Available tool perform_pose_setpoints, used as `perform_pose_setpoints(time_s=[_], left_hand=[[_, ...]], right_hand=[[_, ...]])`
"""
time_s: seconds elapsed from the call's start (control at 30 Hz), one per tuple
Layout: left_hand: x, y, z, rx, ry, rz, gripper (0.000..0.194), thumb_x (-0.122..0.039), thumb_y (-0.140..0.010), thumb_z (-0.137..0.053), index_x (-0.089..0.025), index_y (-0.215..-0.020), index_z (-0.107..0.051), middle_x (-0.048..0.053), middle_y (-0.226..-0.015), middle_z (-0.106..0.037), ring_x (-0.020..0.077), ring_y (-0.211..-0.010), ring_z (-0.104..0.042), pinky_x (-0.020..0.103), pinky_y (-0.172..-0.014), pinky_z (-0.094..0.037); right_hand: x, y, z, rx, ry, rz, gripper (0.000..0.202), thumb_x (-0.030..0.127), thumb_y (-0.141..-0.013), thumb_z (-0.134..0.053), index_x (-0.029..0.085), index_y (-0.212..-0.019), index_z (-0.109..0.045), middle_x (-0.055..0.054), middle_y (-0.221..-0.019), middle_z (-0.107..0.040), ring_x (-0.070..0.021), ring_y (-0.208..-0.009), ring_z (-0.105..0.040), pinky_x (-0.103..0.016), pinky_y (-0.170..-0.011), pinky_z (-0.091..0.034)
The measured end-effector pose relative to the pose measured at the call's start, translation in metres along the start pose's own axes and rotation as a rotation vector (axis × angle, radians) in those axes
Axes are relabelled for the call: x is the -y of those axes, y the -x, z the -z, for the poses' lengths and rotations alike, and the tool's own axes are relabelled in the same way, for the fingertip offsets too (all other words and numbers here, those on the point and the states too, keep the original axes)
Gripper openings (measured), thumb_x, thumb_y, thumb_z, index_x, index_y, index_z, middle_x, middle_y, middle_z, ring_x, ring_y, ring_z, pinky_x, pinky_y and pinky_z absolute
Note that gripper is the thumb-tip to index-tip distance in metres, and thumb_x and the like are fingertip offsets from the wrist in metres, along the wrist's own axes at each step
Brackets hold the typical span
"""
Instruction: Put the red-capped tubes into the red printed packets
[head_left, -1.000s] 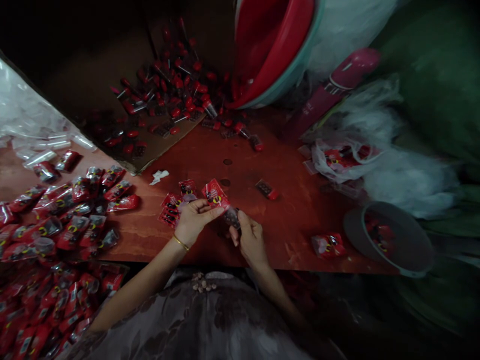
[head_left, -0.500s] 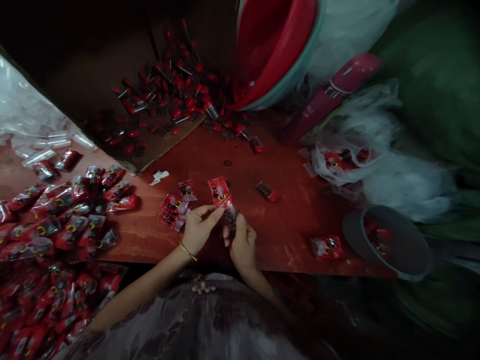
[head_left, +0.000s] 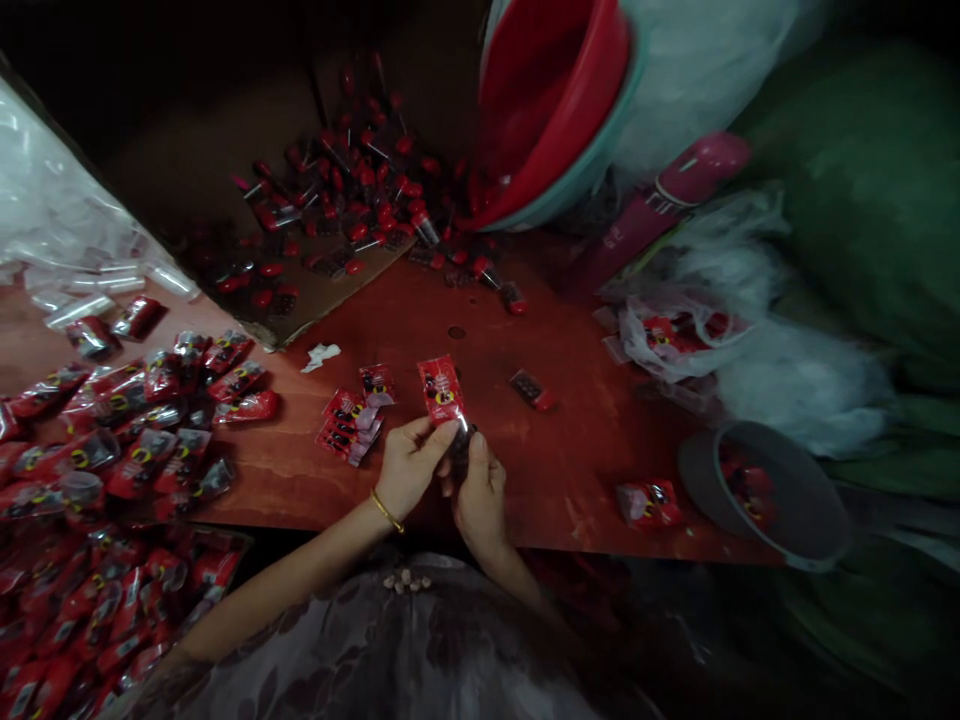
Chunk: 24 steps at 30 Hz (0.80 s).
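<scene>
My left hand (head_left: 411, 462), with a gold bracelet at the wrist, pinches the lower part of a red printed packet (head_left: 442, 388). The packet points away from me over the table. Close on its right, my right hand (head_left: 481, 495) has its fingers closed round a small dark container (head_left: 462, 446) at the packet's lower end, partly hidden by the fingers. Left of my hands lies an overlapping stack of red packets (head_left: 346, 425), with one more packet (head_left: 376, 384) above it. A dark container with a red cap (head_left: 532, 390) lies to the right.
Filled red packets (head_left: 142, 400) are heaped at the left. Behind are a cardboard box (head_left: 330, 305) with red-capped containers, a tilted red basin (head_left: 547, 100) and a pink bottle (head_left: 660, 210). At the right are a grey bowl (head_left: 701, 470), a plastic bag (head_left: 637, 330) and packets (head_left: 649, 503).
Both hands have drawn a little closer together around the dark container, which is now more hidden. The packet still sticks out above my fingers.
</scene>
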<state>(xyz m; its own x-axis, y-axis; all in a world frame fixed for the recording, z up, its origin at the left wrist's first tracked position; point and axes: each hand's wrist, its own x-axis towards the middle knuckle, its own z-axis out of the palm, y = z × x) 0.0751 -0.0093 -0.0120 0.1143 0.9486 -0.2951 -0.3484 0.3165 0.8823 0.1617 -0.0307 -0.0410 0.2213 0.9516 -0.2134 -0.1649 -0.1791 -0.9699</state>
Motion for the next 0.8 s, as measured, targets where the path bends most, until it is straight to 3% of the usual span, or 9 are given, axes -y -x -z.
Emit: perform_pose_setpoints(time_s=[0.2,0.33,0.4,0.57,0.8], left_hand=[[-0.01,0.006,-0.002,0.045,-0.035,0.002,0.039,-0.05,-0.067,-0.067,-0.016,-0.083,-0.056,-0.009,-0.042,-0.045,0.0067,-0.03,-0.043,0.018,-0.031,-0.039],[-0.012,0.008,0.001,0.085,-0.017,0.059,0.045,-0.053,-0.068,-0.064,-0.017,-0.094,-0.056,-0.008,-0.046,-0.047,0.0064,-0.029,-0.041,0.017,-0.028,-0.033],[-0.012,0.007,0.005,0.091,-0.003,0.052,0.039,-0.054,-0.071,-0.06,-0.018,-0.086,-0.057,-0.005,-0.052,-0.052,0.0078,-0.033,-0.046,0.018,-0.03,-0.032],[-0.018,0.0,0.014,-0.096,-0.024,-0.111,0.042,-0.055,-0.074,-0.057,-0.016,-0.057,-0.055,-0.002,-0.057,-0.052,0.0071,-0.052,-0.047,0.019,-0.05,-0.04],[-0.024,0.001,0.024,-0.139,-0.079,-0.1,0.035,-0.047,-0.065,-0.069,-0.012,-0.06,-0.064,-0.004,-0.053,-0.049,0.0055,-0.05,-0.038,0.019,-0.049,-0.032]], right_hand=[[0.003,-0.001,-0.002,0.031,-0.062,-0.176,0.056,0.067,-0.077,-0.041,0.019,-0.049,-0.048,0.002,-0.041,-0.047,-0.0084,-0.035,-0.041,-0.02,-0.035,-0.03],[0.005,0.001,-0.005,0.146,-0.204,-0.298,0.057,0.072,-0.074,-0.04,0.02,-0.052,-0.049,0.004,-0.036,-0.044,-0.0072,-0.03,-0.035,-0.021,-0.032,-0.03],[0.005,0.002,-0.005,0.183,-0.276,-0.334,0.055,0.071,-0.073,-0.041,0.019,-0.059,-0.054,0.006,-0.036,-0.043,-0.0062,-0.028,-0.03,-0.021,-0.033,-0.032],[0.006,0.006,-0.003,0.173,-0.307,-0.302,0.054,0.069,-0.075,-0.044,0.017,-0.066,-0.059,0.008,-0.036,-0.042,-0.0057,-0.028,-0.03,-0.021,-0.036,-0.038],[0.007,0.012,0.0,0.159,-0.286,-0.283,0.05,0.064,-0.074,-0.051,0.016,-0.062,-0.06,0.008,-0.032,-0.04,-0.0055,-0.028,-0.03,-0.021,-0.037,-0.039]])
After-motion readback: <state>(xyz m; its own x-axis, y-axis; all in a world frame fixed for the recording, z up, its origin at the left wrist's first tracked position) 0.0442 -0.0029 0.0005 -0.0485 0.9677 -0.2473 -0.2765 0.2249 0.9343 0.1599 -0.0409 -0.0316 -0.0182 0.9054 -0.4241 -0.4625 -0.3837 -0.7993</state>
